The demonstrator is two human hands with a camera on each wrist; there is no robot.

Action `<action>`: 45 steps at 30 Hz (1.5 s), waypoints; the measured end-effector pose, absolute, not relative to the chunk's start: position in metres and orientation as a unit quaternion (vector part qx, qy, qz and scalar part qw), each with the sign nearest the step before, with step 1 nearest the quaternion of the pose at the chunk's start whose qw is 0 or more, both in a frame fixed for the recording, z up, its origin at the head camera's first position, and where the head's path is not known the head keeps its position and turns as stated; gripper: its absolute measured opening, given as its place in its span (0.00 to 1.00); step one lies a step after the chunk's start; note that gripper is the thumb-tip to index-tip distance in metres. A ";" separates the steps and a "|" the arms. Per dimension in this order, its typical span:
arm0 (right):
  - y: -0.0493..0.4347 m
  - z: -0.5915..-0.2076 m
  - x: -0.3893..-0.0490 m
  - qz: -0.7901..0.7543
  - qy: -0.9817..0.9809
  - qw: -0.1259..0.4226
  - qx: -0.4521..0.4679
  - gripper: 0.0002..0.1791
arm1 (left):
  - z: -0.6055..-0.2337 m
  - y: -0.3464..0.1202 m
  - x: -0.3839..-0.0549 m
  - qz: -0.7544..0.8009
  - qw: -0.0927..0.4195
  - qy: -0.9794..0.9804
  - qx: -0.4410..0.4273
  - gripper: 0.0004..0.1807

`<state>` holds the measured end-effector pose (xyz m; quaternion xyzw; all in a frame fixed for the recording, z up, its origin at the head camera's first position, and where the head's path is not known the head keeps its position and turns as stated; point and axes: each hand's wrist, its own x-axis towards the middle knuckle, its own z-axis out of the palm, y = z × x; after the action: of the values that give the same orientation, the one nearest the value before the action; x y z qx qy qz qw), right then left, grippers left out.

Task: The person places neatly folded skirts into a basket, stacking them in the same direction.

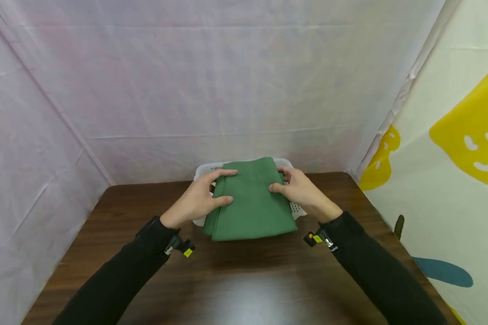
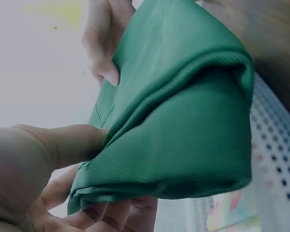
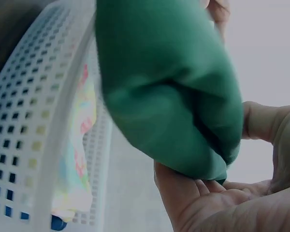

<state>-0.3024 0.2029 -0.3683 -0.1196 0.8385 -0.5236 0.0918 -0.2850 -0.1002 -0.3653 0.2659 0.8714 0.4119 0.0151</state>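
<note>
A folded green cloth (image 1: 252, 203) is held by both hands over a white perforated basket (image 1: 201, 170), covering most of it in the head view. At the cloth's left side my left hand (image 1: 199, 196) grips it, thumb on top and fingers underneath in the left wrist view. On the opposite side my right hand (image 1: 302, 189) holds the other edge, its fingers under the cloth (image 3: 169, 92) in the right wrist view. Thick folded layers show at the cloth's ends. Inside the basket (image 3: 38, 111) lies a multicoloured pastel fabric (image 3: 79, 154).
The basket stands near the back edge of a dark wooden table (image 1: 146, 212). A pale curtain (image 1: 227, 81) hangs behind and to the left. On the right is a white sheet with yellow printed shapes (image 1: 471, 131).
</note>
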 end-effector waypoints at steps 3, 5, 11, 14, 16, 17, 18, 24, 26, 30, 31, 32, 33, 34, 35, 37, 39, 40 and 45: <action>0.202 -0.368 -0.318 -0.536 0.828 0.109 -0.120 0.38 | -0.367 -0.098 -0.300 0.411 0.028 0.874 0.258 0.36; 0.203 -0.367 -0.329 -0.541 0.824 0.116 -0.119 0.38 | -0.368 -0.096 -0.311 0.413 0.035 0.875 0.248 0.36; 0.203 -0.364 -0.358 -0.534 0.830 0.123 -0.106 0.41 | -0.369 -0.092 -0.340 0.424 0.054 0.876 0.226 0.37; 0.202 -0.367 -0.369 -0.519 0.840 0.125 -0.097 0.42 | -0.372 -0.090 -0.353 0.414 0.056 0.882 0.218 0.36; 0.201 -0.369 -0.376 -0.507 0.847 0.127 -0.101 0.41 | -0.373 -0.089 -0.360 0.401 0.054 0.888 0.217 0.36; 0.201 -0.370 -0.380 -0.498 0.851 0.127 -0.105 0.41 | -0.374 -0.089 -0.363 0.391 0.054 0.893 0.217 0.36; 0.200 -0.371 -0.383 -0.490 0.855 0.129 -0.108 0.40 | -0.375 -0.088 -0.366 0.382 0.054 0.897 0.216 0.36; 0.191 -0.378 -0.393 -0.409 0.896 0.116 -0.125 0.40 | -0.382 -0.088 -0.378 0.356 0.077 0.907 0.214 0.37; 0.188 -0.380 -0.394 -0.372 0.914 0.105 -0.125 0.40 | -0.385 -0.088 -0.381 0.345 0.088 0.910 0.210 0.37; 0.182 -0.383 -0.397 -0.265 0.950 0.084 -0.146 0.42 | -0.388 -0.089 -0.385 0.292 0.110 0.924 0.224 0.39; 0.181 -0.384 -0.397 -0.235 0.956 0.082 -0.154 0.44 | -0.389 -0.089 -0.386 0.270 0.116 0.928 0.231 0.39; 0.180 -0.384 -0.396 -0.205 0.962 0.078 -0.164 0.46 | -0.389 -0.089 -0.386 0.252 0.127 0.930 0.234 0.40; 0.179 -0.385 -0.396 -0.176 0.966 0.074 -0.173 0.48 | -0.391 -0.090 -0.387 0.226 0.132 0.935 0.240 0.41; 0.179 -0.386 -0.395 -0.148 0.969 0.072 -0.181 0.50 | -0.392 -0.090 -0.387 0.209 0.144 0.937 0.242 0.42; 0.179 -0.386 -0.394 -0.130 0.971 0.076 -0.187 0.51 | -0.394 -0.090 -0.388 0.193 0.155 0.938 0.244 0.43; 0.179 -0.387 -0.392 -0.090 0.973 0.078 -0.198 0.51 | -0.397 -0.090 -0.388 0.163 0.170 0.939 0.250 0.44; 0.180 -0.388 -0.390 -0.067 0.974 0.085 -0.201 0.48 | -0.400 -0.089 -0.389 0.144 0.179 0.939 0.255 0.44; 0.181 -0.389 -0.389 -0.059 0.974 0.091 -0.200 0.46 | -0.402 -0.088 -0.390 0.139 0.186 0.938 0.256 0.44; 0.186 -0.390 -0.386 -0.072 0.973 0.121 -0.183 0.41 | -0.402 -0.086 -0.389 0.115 0.202 0.936 0.264 0.45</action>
<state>-0.3860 0.1863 -0.3901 -0.1829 0.9731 -0.0719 0.1206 -0.3892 -0.0864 -0.4022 0.2638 0.9360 0.1153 0.2022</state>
